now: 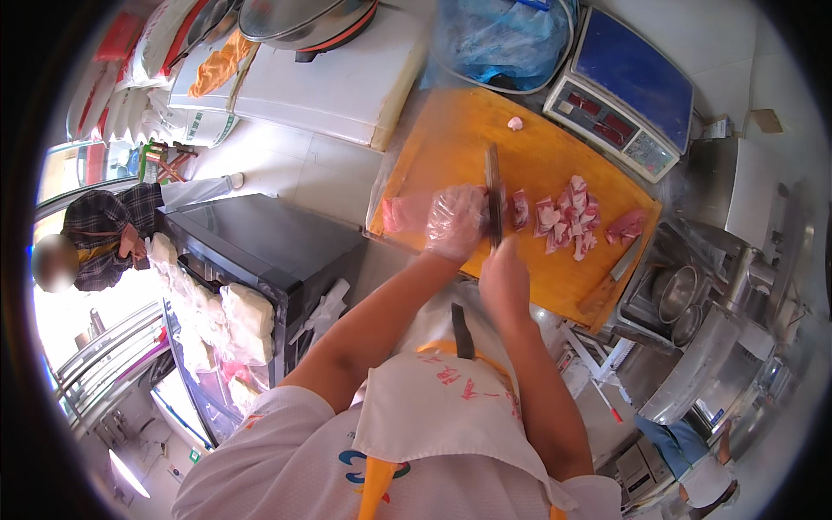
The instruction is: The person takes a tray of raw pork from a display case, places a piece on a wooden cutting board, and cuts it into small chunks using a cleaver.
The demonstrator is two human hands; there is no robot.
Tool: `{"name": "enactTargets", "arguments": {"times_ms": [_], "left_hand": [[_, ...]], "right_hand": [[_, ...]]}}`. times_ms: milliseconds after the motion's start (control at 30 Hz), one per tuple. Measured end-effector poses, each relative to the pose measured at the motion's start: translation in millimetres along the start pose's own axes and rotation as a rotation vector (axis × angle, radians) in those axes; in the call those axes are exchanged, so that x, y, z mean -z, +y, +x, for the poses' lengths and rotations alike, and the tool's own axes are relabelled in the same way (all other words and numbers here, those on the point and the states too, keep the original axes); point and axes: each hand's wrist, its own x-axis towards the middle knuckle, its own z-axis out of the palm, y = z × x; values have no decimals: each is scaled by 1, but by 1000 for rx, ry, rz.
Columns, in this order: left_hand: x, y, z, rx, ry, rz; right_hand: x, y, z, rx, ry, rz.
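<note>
On the orange cutting board [451, 139], my left hand [454, 222], in a clear plastic glove, presses down on a slab of pink raw meat [400, 211]. Just to its right, my right hand [504, 276] grips the handle of a cleaver [494, 192], whose blade stands edge-down against the meat. Cut pieces of meat [568, 217] lie in a heap to the right of the blade. A larger piece [626, 225] sits near the board's right edge. One small scrap [516, 123] lies at the board's far side.
A blue and white scale [620, 87] stands behind the board, with a blue plastic bag [503, 35] beside it. A second knife [620, 273] lies at the board's right edge. Metal bowls [676, 295] sit to the right. A person [100, 230] stands at the far left by a dark cabinet [260, 243].
</note>
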Motion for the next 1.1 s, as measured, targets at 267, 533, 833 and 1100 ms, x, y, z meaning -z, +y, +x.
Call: {"name": "enactTargets", "arguments": {"times_ms": [267, 533, 833, 1100], "left_hand": [[18, 9, 2, 30, -138, 66], [32, -2, 4, 110, 120, -79], [58, -15, -5, 60, -29, 207], [51, -29, -16, 212, -343, 185]], "right_hand": [[-18, -5, 39, 235, 245, 63], [38, 25, 16, 217, 383, 199], [23, 12, -35, 205, 224, 120], [-24, -1, -41, 151, 52, 66]]}}
